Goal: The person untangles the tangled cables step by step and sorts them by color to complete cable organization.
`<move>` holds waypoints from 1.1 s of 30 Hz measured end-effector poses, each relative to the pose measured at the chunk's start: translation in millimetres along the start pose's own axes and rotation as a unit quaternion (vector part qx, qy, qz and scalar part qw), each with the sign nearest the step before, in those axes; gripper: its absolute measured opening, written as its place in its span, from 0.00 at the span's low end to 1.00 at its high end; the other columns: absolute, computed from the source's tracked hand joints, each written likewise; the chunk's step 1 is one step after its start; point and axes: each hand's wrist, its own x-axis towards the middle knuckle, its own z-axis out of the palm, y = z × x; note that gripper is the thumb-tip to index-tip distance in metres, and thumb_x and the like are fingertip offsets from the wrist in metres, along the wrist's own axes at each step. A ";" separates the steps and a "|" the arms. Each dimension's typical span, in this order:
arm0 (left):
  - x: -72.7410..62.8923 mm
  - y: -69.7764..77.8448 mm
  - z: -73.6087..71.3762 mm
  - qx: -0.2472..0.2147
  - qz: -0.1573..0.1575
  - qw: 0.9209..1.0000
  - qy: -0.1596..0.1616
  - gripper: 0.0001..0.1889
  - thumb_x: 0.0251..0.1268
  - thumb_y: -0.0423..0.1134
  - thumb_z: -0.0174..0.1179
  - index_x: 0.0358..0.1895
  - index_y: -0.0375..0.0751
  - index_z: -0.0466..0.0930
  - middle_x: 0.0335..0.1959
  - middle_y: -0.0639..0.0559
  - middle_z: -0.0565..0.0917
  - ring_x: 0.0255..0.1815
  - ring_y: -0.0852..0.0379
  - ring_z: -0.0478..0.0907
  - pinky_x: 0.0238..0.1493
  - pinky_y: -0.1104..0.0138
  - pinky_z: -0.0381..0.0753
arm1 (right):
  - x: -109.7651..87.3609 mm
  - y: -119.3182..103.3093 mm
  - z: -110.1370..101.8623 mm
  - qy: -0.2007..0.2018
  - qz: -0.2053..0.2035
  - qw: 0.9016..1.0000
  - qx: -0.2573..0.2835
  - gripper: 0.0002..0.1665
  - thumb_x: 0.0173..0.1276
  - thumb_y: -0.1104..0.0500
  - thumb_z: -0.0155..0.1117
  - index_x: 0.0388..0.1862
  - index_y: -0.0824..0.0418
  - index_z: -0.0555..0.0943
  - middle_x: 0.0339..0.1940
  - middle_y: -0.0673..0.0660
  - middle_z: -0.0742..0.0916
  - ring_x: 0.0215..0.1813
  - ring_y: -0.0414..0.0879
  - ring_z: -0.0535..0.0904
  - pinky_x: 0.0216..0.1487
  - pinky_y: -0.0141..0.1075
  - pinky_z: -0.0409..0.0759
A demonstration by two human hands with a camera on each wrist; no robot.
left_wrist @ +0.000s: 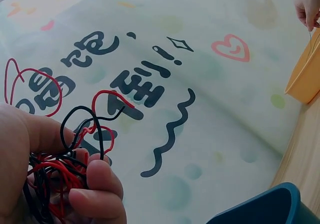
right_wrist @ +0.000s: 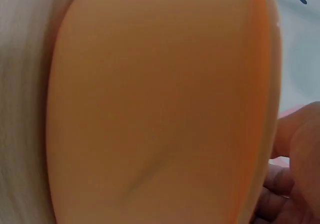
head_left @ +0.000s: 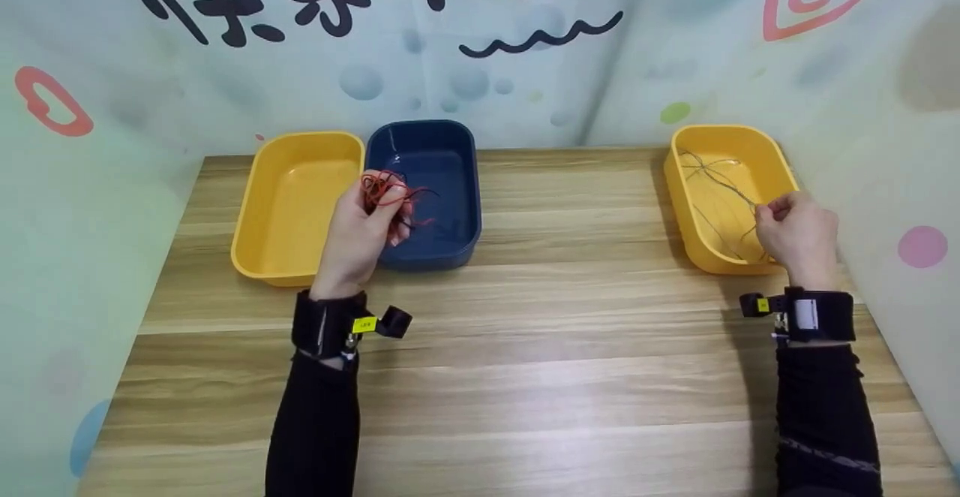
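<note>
Red and black wires (left_wrist: 57, 176) sit bunched in the left hand (head_left: 361, 223), thumb and fingers curled around them, above the eight o'clock side of a blue tray (head_left: 454, 219). Just beside it at nine o'clock stands a yellow tray (head_left: 292, 212). Toward three o'clock, the right hand (head_left: 802, 236) pinches thin grey wire (head_left: 731, 185) between closed fingertips, at the four o'clock side of a second yellow tray (head_left: 731, 141).

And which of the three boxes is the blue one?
The middle box: it's dark blue, close beside the left box. The left box and the right box are both yellow.
</note>
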 end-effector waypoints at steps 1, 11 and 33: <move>0.0 -0.1 -0.1 0.001 -0.001 1.000 -0.001 0.03 0.70 0.32 0.55 0.41 0.38 0.71 0.24 0.50 0.77 0.17 0.58 0.72 0.19 0.74 0.72 | -0.4 0.7 0.6 -0.005 -0.011 1.000 -0.007 0.20 0.70 0.53 0.53 0.35 0.71 0.78 0.29 0.66 0.84 0.24 0.49 0.75 0.23 0.33 0.68; 3.6 -5.1 -2.3 0.008 -0.004 1.000 -0.007 0.04 0.71 0.34 0.54 0.42 0.39 0.70 0.25 0.49 0.77 0.17 0.59 0.73 0.19 0.74 0.71 | -3.2 1.6 1.4 -0.032 -0.043 0.998 -0.021 0.21 0.71 0.52 0.54 0.34 0.71 0.79 0.28 0.68 0.84 0.25 0.56 0.77 0.24 0.36 0.68; 4.7 -7.0 15.2 0.036 -0.014 0.999 -0.012 0.03 0.71 0.31 0.53 0.43 0.37 0.71 0.28 0.49 0.78 0.19 0.58 0.73 0.21 0.73 0.74 | -23.0 -86.2 6.9 0.108 -0.212 0.954 0.185 0.15 0.65 0.64 0.63 0.46 0.73 0.77 0.39 0.67 0.85 0.35 0.23 0.71 0.35 0.24 0.67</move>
